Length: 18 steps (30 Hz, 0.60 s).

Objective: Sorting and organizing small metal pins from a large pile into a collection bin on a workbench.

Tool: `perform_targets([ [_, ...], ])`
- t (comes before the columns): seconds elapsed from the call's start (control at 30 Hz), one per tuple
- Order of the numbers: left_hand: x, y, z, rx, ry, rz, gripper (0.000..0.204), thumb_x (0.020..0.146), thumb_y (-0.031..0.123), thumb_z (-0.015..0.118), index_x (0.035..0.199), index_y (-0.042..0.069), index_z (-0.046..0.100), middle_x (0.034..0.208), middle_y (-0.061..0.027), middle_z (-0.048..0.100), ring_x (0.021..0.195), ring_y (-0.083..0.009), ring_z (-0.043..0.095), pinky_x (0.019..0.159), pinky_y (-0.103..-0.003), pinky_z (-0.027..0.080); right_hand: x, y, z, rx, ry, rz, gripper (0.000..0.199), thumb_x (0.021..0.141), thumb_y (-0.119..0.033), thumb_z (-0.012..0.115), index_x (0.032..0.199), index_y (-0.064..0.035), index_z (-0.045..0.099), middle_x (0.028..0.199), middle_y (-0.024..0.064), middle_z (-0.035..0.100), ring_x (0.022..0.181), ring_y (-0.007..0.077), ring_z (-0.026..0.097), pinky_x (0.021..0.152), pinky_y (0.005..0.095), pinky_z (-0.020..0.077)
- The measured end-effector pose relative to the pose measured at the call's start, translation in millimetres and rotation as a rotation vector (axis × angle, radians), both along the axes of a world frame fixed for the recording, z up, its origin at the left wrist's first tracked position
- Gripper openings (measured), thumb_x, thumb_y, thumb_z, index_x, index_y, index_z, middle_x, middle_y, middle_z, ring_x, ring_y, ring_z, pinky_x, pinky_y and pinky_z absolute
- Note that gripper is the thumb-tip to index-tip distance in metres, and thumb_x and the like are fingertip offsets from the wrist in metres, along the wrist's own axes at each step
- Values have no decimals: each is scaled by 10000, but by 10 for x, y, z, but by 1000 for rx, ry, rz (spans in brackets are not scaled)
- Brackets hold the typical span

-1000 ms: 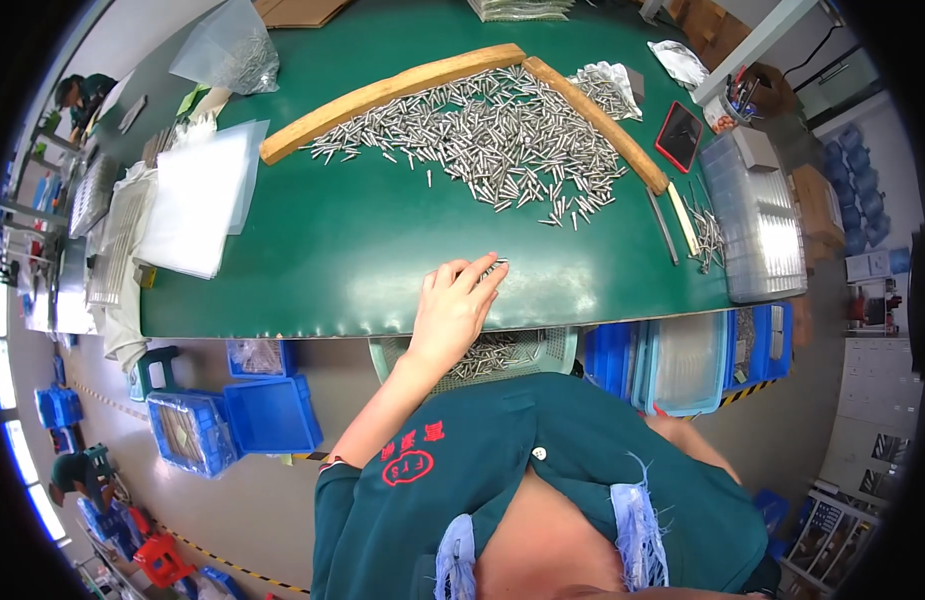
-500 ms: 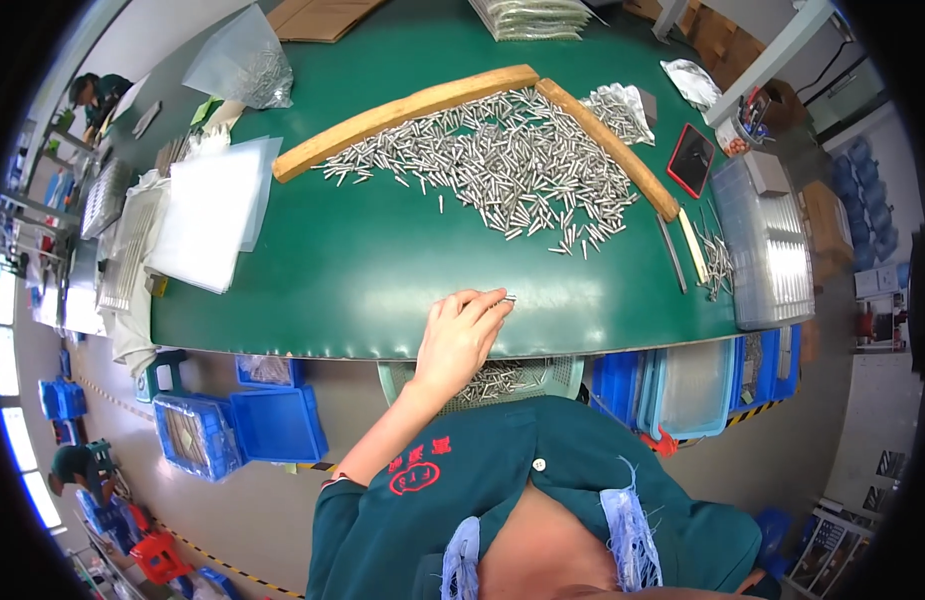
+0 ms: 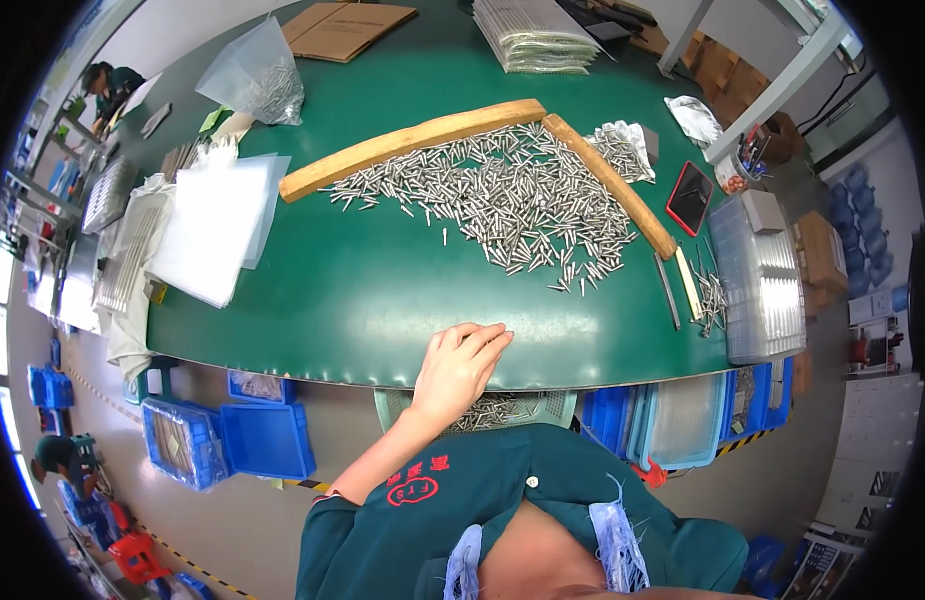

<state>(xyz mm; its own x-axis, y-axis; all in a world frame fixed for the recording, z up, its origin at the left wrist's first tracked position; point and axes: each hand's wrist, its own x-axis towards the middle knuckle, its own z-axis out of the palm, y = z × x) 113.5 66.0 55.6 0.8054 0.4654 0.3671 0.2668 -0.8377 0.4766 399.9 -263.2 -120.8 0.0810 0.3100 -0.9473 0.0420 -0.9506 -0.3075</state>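
Your left hand (image 3: 464, 366) is at the green tabletop (image 3: 342, 300), near its front edge, with the fingers bent down. I can't tell if it holds anything. Your right hand is out of sight, so I can't tell about it. The big pile of little metal pins (image 3: 512, 205) lies farther in, by two wooden bars (image 3: 412, 147). A green basket (image 3: 559, 408) sits below the edge.

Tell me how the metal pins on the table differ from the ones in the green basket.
The table pins spread wide beside two wooden bars; the basket pins lie inside the green basket. The table pins are up on the tabletop, while the basket pins sit below its near edge. The table pins show openly; the basket pins are partly hidden. Both are silvery and jumbled.
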Motion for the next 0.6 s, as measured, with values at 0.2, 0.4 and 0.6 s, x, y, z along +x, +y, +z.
perform_targets([
  [0.2,9,4,-2,-5,-6,3,322,791,99,662,1111,124,641,1140,37,603,1019,-188,535,869,-349,423,-7,-60,-101,-9,-1,20,355,903,-374,587,967,-37,678,883,102,704,775,169,665,618,289,524],
  [0.4,19,6,-30,-14,-13,6,324,793,100,668,1114,137,645,1158,50,606,1013,-190,540,845,-347,408,-28,-102,-204,-16,1,40,349,900,-366,587,969,-35,677,886,104,704,778,174,665,622,294,525],
  [0.6,7,-1,-16,-12,-4,9,325,793,101,669,1114,141,647,1159,54,607,1010,-189,539,838,-346,406,-68,-151,-301,-22,3,61,344,897,-358,588,971,-34,676,888,106,703,780,180,665,626,299,526],
])
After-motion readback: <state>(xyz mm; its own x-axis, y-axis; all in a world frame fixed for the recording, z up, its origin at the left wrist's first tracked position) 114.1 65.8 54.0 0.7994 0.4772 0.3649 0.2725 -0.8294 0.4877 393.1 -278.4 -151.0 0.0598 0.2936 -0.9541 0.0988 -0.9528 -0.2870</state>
